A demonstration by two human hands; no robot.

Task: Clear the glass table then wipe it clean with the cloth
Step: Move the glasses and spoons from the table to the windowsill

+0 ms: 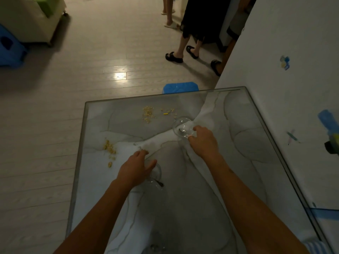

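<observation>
The glass table point(229, 162) has a grey marble pattern and fills the lower middle of the view. A clear glass bowl point(180, 126) with a small spoon in it stands near the table's middle right; my right hand point(202, 142) grips its near rim. A second clear glass bowl point(156, 177) with a spoon sits closer to me, and my left hand point(136, 169) is curled over its left rim. Yellow crumbs lie in a pile at the far middle point(148, 113) and in another near the left edge point(109, 150). No cloth shows.
A white wall point(293, 70) runs along the table's right side. A blue stool point(180, 87) stands just past the far edge, another blue stool point(11, 50) at far left by a sofa. Several people's legs point(185, 46) stand on the wood floor beyond.
</observation>
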